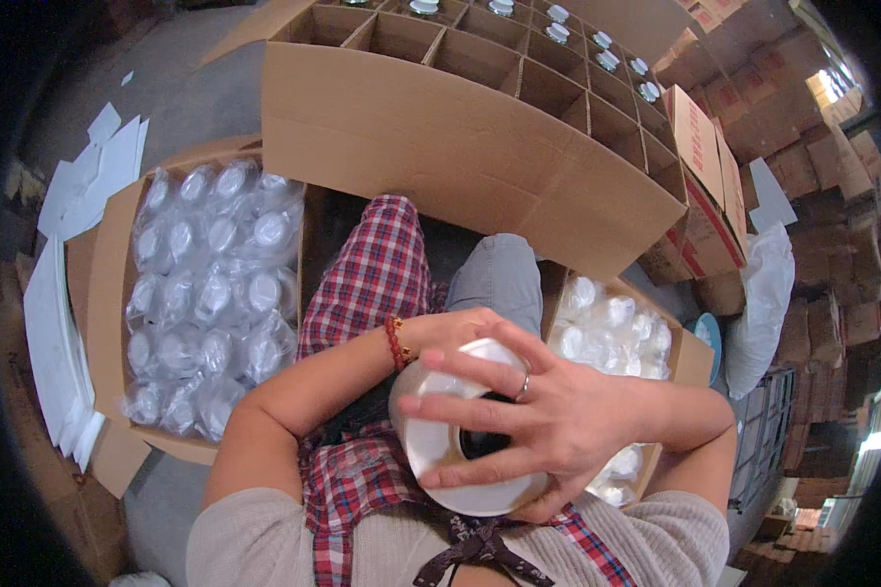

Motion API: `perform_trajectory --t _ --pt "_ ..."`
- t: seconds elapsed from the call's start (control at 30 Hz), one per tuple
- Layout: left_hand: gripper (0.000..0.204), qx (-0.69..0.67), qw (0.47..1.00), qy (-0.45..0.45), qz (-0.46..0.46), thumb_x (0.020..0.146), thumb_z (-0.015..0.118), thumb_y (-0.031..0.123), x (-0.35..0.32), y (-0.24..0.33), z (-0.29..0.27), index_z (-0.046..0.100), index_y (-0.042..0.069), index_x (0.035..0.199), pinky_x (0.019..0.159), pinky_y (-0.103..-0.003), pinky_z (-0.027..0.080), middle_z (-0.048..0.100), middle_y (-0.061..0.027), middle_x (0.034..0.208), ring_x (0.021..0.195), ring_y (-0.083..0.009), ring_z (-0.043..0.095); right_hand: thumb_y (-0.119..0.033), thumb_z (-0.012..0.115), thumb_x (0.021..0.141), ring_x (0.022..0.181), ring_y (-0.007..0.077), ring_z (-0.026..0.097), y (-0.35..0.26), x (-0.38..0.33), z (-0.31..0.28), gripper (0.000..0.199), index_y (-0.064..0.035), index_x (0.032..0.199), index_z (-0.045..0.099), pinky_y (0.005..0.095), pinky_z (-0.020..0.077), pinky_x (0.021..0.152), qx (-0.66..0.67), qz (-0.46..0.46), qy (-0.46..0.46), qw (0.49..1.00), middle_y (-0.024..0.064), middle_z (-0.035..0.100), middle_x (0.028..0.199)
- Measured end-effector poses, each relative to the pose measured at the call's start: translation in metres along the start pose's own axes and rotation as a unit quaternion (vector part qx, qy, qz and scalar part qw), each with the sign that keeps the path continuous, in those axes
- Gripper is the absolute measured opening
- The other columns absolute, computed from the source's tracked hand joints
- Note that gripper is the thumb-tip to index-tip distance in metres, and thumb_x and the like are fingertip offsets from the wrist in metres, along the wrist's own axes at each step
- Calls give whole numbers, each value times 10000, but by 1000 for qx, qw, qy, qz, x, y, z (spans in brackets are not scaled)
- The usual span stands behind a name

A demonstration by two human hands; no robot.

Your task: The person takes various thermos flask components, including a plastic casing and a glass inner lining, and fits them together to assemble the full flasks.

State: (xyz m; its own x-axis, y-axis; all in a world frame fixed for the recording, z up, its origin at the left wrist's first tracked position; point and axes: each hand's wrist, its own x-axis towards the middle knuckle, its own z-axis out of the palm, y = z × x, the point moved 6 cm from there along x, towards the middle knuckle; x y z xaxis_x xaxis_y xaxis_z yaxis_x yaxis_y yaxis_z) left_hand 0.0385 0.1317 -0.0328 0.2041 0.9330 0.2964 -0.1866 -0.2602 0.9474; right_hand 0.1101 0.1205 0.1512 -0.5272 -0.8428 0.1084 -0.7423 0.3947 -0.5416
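Note:
A round white vessel [429, 442] with a dark circular opening is held in front of my chest, its open end tilted up toward me. My right hand [572, 406], with a ring on one finger, lies over its rim, fingers spread and gripping across the mouth. Behind the vessel's far side is my left hand [460, 328], which wears a red beaded bracelet at the wrist; its fingers are mostly hidden, and it appears to support the vessel from there. What is inside the opening cannot be seen.
Ahead stands a large divided carton [440, 157], with white-topped pieces in some far compartments. An open carton [113, 284] of plastic-wrapped pale round items is at left; a similar carton [693, 360] sits at right. White sheets [54, 333] lie far left. Boxes [700, 176] and a white sack [761, 313] stand right.

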Motion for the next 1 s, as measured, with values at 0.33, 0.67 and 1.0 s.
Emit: perform_trajectory --t 0.33,0.67,1.0 --pt "334 425 791 395 -194 860 679 340 -48 55 42 588 36 964 625 -360 511 650 -129 796 712 -187 643 -526 489 889 1265 256 430 146 -119 56 759 -51 1451 303 379 341 1048 452 514 308 661 157 405 1415" --pt "233 -120 920 358 -108 790 745 217 -65 31 -13 621 21 759 531 -225 430 602 39 727 648 -43 547 -656 610 746 1392 449 213 35 -59 12 773 -274 1398 447 643 130 1071 -91 34 152 984 169 297 1505" --pt "138 200 875 408 -166 840 674 120 -61 56 20 629 -9 851 559 -257 455 632 -25 702 640 -84 586 -505 464 926 1368 297 280 128 -124 43 692 -37 1419 339 385 252 1100 294 428 416 746 171 302 1485"
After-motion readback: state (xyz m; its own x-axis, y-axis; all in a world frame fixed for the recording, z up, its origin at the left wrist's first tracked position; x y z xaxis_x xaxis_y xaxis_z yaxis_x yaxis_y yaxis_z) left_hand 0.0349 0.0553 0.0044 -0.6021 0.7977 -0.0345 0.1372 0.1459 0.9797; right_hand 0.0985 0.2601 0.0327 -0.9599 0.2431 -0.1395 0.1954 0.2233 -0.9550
